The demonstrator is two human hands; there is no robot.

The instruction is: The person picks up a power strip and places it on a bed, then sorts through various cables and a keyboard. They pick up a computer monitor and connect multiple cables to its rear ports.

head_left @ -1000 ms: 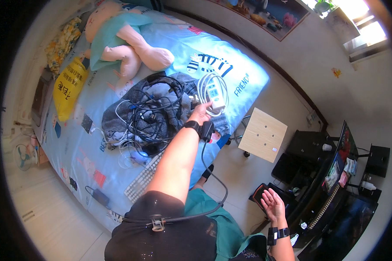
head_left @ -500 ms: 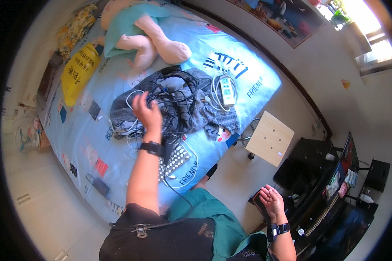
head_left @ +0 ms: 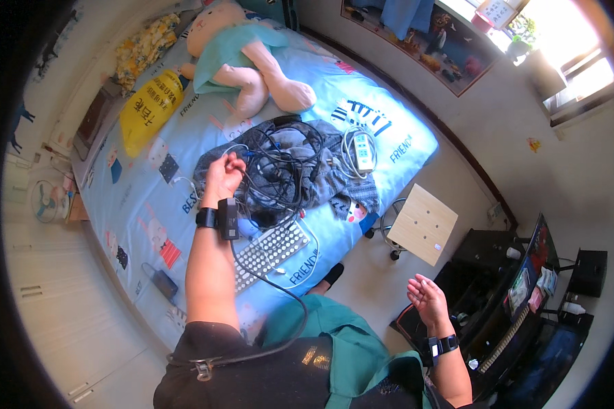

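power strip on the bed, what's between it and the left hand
In the head view, tangled black cables on grey cloth lie between the left hand and the power strip, then part of the coiled white cord.

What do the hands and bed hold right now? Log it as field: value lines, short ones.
Left hand: fingers curled at the left side of the cable tangle; grip on a cable unclear
Right hand: empty, palm up, fingers loosely bent, away from the bed
Cable tangle: mostly black, on grey cloth
Power strip: by the cloth's right end, with coiled white cord
Yellow bag: on bed, left of the plush toy
Stool: square wooden seat, beside bed
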